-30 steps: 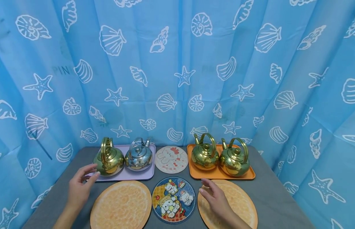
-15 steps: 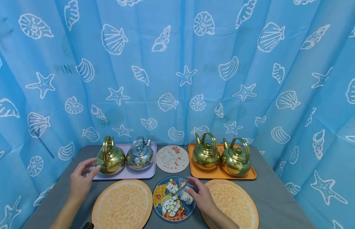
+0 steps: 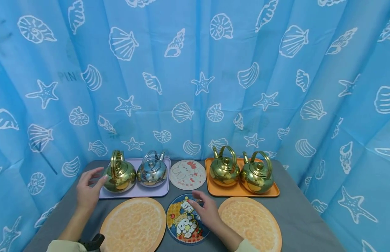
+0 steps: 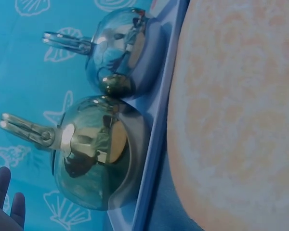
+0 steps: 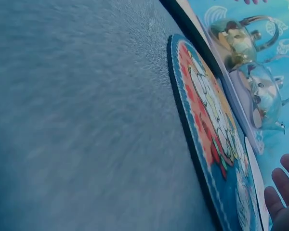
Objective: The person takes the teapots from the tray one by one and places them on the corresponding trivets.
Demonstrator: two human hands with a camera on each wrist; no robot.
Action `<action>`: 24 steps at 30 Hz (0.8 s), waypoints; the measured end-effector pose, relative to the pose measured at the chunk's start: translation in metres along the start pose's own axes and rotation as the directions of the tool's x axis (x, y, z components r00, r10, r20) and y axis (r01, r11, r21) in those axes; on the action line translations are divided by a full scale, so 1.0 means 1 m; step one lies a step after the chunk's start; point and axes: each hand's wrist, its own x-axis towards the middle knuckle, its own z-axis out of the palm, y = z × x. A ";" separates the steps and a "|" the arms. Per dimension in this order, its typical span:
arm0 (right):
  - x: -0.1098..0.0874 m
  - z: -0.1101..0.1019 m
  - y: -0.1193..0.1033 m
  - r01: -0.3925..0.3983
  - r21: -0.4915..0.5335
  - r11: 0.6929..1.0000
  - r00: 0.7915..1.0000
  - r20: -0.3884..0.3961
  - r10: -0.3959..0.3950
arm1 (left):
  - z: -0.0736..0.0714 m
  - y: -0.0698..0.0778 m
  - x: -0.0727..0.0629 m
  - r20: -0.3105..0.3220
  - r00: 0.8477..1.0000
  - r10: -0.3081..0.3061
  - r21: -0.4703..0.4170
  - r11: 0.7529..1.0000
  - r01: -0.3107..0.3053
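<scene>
Left fingers (image 3: 94,172) beside round, brassy kettle (image 3: 123,177)

Head view: blue mat (image 3: 183,225), partly hidden by right hand (image 3: 208,211); tan left mat (image 3: 133,224), cropped below; left wrist view: left hand (image 4: 1,212), cut off

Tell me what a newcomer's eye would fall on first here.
Likely the blue curtain printed with white shells and starfish, filling the background. Next, a round gold metal kettle and a silver one gleam on the pale purple rectangular tray at left, two gold kettles on the orange rectangular tray at right. Nearer, a round blue cartoon mat sits centrally, partly hidden by the right hand.
</scene>
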 end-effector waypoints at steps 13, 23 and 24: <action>0.018 0.029 -0.007 0.014 0.024 1.000 1.000 -0.018 -0.014 | 0.006 -0.001 0.018 0.049 0.996 -0.078 0.022 0.997 0.077; 0.039 0.045 -0.012 -0.034 0.021 0.999 0.999 0.004 0.034 | 0.010 0.001 0.032 0.108 0.988 -0.107 0.009 0.994 0.107; 0.041 0.046 -0.012 -0.036 0.015 0.999 0.999 0.003 0.036 | 0.011 0.001 0.032 0.111 0.988 -0.108 -0.001 0.994 0.109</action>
